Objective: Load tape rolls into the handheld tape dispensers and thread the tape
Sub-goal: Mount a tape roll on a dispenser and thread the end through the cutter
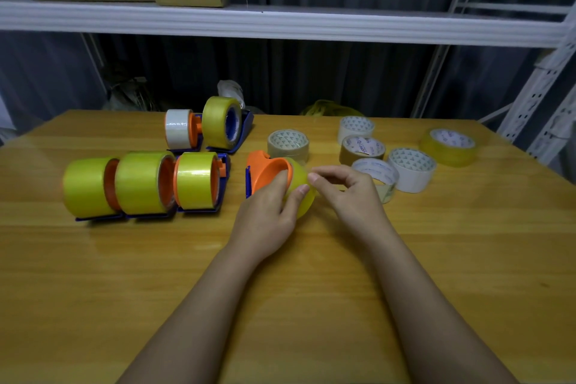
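The yellow tape roll (300, 193) is held in the left hand (265, 215) while its end is pinched by the right hand (346, 187), so the film could be torn by a crooked pull.

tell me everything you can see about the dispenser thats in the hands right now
The dispenser has an orange plastic body with a dark blue part along its left edge. A translucent yellow tape roll sits in it, facing right. It lies tilted near the middle of the wooden table. The left hand grips it from below, fingers curled over the orange rim and the roll. The right hand pinches at the roll's upper right edge.
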Demonstrator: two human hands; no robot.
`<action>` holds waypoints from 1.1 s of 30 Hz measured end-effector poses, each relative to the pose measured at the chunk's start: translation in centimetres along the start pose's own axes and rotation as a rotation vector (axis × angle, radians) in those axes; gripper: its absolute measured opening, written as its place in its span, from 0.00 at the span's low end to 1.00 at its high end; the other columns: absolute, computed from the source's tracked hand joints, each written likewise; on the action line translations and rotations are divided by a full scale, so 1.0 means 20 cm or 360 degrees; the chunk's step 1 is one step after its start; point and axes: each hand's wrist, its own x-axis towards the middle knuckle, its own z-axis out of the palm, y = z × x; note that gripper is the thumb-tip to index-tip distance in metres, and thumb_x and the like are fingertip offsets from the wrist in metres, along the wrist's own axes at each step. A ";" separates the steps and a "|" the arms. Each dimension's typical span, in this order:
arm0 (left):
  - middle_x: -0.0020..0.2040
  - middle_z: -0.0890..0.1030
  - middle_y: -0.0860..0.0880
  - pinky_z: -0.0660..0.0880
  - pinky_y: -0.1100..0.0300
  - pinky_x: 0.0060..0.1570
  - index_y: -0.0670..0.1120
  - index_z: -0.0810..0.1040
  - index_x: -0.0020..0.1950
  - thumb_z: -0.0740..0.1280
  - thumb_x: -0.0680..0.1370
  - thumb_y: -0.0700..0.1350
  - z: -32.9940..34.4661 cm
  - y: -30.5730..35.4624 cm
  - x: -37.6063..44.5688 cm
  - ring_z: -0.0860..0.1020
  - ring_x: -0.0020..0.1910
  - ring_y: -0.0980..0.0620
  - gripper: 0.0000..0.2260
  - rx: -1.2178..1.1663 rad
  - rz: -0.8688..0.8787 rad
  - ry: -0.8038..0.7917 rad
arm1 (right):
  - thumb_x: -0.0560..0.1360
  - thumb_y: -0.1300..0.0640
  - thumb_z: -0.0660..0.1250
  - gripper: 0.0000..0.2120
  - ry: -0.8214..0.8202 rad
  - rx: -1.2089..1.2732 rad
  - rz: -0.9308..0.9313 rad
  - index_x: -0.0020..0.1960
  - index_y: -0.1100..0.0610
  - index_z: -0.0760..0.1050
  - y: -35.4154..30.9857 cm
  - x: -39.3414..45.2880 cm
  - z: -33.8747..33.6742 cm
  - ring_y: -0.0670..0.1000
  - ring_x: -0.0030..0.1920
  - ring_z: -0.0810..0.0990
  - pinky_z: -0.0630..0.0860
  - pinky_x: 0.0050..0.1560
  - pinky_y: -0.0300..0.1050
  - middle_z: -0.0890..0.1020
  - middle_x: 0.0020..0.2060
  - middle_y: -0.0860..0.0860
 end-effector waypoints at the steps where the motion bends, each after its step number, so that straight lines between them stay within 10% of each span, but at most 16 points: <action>1: 0.34 0.73 0.51 0.68 0.52 0.32 0.46 0.72 0.50 0.56 0.80 0.55 0.00 0.00 0.00 0.73 0.33 0.53 0.13 -0.0007 -0.0004 0.0011 | 0.73 0.57 0.72 0.04 0.0014 -0.0074 -0.0071 0.46 0.48 0.82 0.00 0.00 0.00 0.41 0.47 0.80 0.75 0.47 0.32 0.82 0.47 0.47; 16: 0.33 0.73 0.50 0.67 0.53 0.31 0.47 0.69 0.45 0.58 0.80 0.54 0.00 0.01 0.00 0.72 0.30 0.53 0.11 0.0076 0.0035 -0.0084 | 0.77 0.62 0.66 0.11 0.0176 -0.0192 -0.0072 0.39 0.48 0.75 0.00 -0.01 0.02 0.37 0.37 0.76 0.72 0.39 0.28 0.79 0.37 0.44; 23: 0.31 0.73 0.49 0.68 0.49 0.31 0.49 0.72 0.41 0.58 0.77 0.57 -0.01 0.00 0.00 0.71 0.29 0.53 0.13 -0.0196 -0.0024 -0.0050 | 0.78 0.64 0.63 0.10 -0.0076 0.0128 0.0066 0.40 0.54 0.75 0.00 0.02 -0.03 0.51 0.41 0.76 0.75 0.48 0.48 0.78 0.37 0.51; 33: 0.35 0.77 0.44 0.71 0.42 0.34 0.45 0.74 0.46 0.55 0.75 0.64 -0.01 -0.01 0.00 0.75 0.33 0.47 0.22 -0.0294 -0.0087 -0.0032 | 0.75 0.60 0.69 0.03 -0.0077 0.0101 -0.0115 0.43 0.58 0.77 -0.04 -0.02 -0.01 0.39 0.38 0.74 0.72 0.42 0.31 0.78 0.38 0.48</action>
